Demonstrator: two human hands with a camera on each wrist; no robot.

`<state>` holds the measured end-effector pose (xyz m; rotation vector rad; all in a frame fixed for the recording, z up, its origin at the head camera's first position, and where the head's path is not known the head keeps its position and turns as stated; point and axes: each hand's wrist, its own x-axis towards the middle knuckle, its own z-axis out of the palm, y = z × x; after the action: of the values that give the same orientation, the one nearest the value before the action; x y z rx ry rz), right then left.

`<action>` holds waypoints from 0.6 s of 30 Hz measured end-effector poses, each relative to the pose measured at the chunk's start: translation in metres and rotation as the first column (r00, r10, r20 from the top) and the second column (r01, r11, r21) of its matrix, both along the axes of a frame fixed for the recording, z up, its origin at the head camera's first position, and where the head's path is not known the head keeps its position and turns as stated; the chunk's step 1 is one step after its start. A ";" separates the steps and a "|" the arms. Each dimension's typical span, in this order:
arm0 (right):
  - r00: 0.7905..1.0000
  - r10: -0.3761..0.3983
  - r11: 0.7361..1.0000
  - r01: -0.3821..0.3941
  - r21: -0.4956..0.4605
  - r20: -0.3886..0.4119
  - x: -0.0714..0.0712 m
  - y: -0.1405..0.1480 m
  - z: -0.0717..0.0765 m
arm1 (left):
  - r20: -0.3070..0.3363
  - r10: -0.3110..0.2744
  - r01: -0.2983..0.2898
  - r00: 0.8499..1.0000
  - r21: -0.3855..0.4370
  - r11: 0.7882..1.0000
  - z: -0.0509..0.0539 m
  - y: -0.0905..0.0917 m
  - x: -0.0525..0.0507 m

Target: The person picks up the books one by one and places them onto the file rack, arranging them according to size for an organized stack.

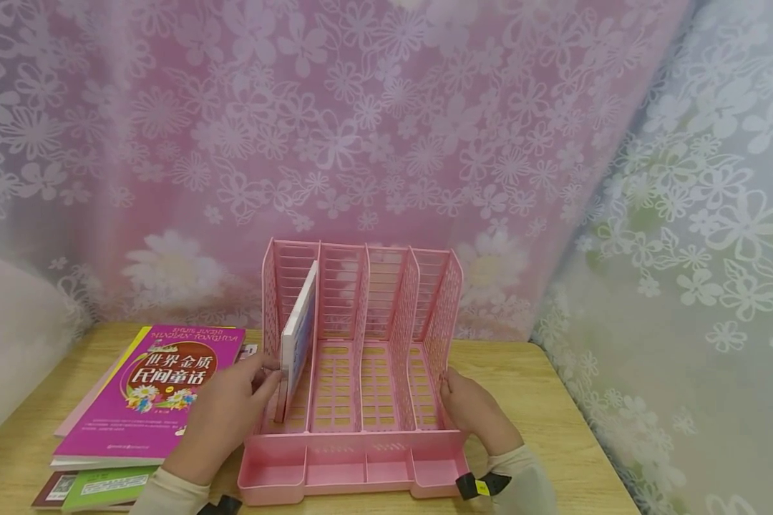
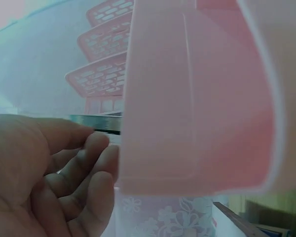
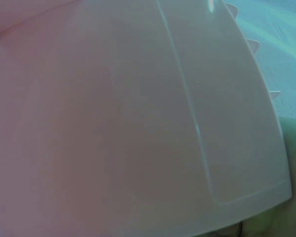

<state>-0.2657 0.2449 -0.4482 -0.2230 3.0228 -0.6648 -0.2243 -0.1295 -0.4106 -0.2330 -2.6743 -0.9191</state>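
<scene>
A pink desktop book rack (image 1: pixel 354 458) stands on the table, with four upright slots and small front compartments. In its leftmost slot a book (image 1: pixel 298 336) with a pale spine leans to the right. My left hand (image 1: pixel 228 408) pinches the near edge of this book between thumb and fingers. The left wrist view shows the same hand (image 2: pixel 54 177) beside the rack's smooth pink front (image 2: pixel 160 108). At the rack's right side, my right hand (image 1: pixel 479 411) grips the outer wall; some fingers are hidden. The rack's pink front (image 3: pixel 138 123) fills most of the right wrist view.
Left of the rack lies a stack of books, topped by a purple book (image 1: pixel 148 400), with a green book (image 1: pixel 109 486) lower down. The wooden table (image 1: pixel 522 372) meets a pink flowered curtain (image 1: pixel 386 143) behind and a pale flowered one (image 1: pixel 708 286) at right.
</scene>
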 end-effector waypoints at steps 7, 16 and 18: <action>1.000 -0.003 1.000 0.003 -0.008 -0.004 0.001 0.000 0.000 | -0.045 -0.059 0.056 0.997 -0.060 0.997 -0.001 0.004 0.004; 1.000 -0.004 1.000 0.004 -0.007 0.001 0.000 0.000 0.000 | -0.006 -0.111 0.110 0.994 -0.097 0.989 0.003 0.005 0.007; 1.000 -0.001 1.000 0.001 -0.010 -0.003 0.000 0.000 0.000 | 0.017 -0.123 0.124 0.992 -0.105 0.987 0.003 0.004 0.007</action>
<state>-0.2656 0.2449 -0.4483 -0.2236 3.0232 -0.6811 -0.2174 -0.1250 -0.4075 -0.4229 -2.7474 -0.8156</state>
